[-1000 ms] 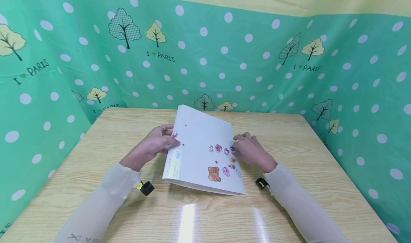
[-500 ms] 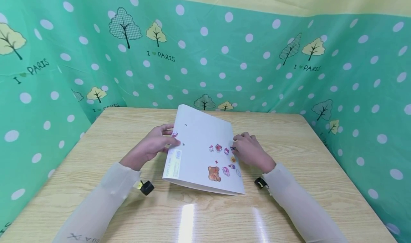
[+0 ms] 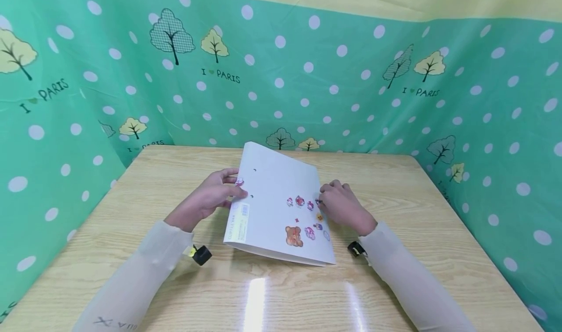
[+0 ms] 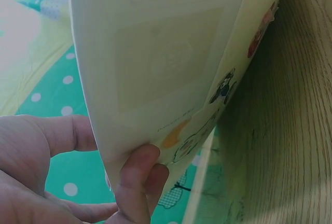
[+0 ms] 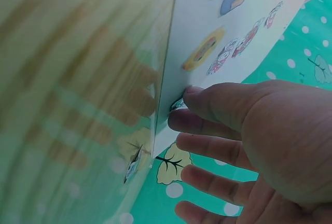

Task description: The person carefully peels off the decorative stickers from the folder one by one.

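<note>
A white clip file folder (image 3: 276,185) with cartoon stickers on its cover stands tilted over the table. My left hand (image 3: 215,195) grips its spine side, the thumb on the cover and other fingers round behind; the left wrist view shows fingertips (image 4: 142,162) on the labelled face. My right hand (image 3: 344,207) is at the opposite edge. In the right wrist view its thumb and forefinger pinch a small dark sticker (image 5: 178,104) by that edge, the other fingers spread apart. A bear sticker (image 3: 293,236) and several smaller ones lie lower on the cover.
The wooden table (image 3: 386,190) extends on both sides of the folder, with light glare near its front. A green dotted curtain (image 3: 281,68) hangs behind and at the sides. Small black wrist cameras (image 3: 202,255) hang below both sleeves.
</note>
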